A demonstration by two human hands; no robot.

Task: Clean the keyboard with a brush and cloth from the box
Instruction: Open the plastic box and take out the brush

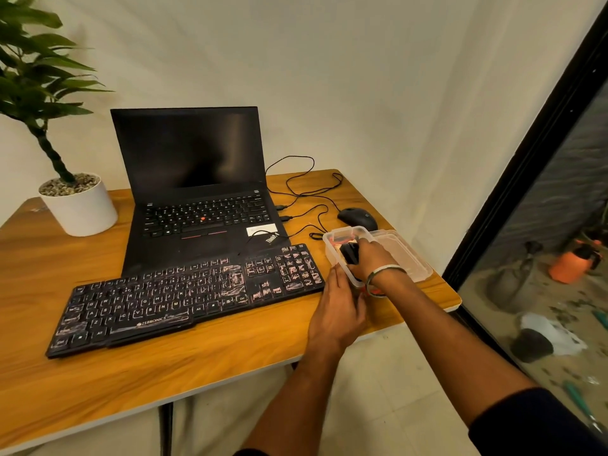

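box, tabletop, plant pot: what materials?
Box: clear, slightly frosted plastic, likely thin; its contents show through the wall.
Tabletop: wood-grain surface, probably laminate over board; pale edge band, satin sheen.
Plant pot: smooth white, ceramic or plastic; cannot tell which. Pebbles on top.

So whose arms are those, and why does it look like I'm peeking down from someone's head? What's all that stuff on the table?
Those arms belong to a person wearing a camera on their head, so the one picture shows what they see looking down. On the wooden table lie a dusty black keyboard, an open laptop with a dark screen, a mouse and a potted plant. At the right edge sits a clear plastic box, its lid beside it. The left hand rests against the box's near side. The right hand reaches into it and grips something black, probably the brush, though I can't tell for sure.
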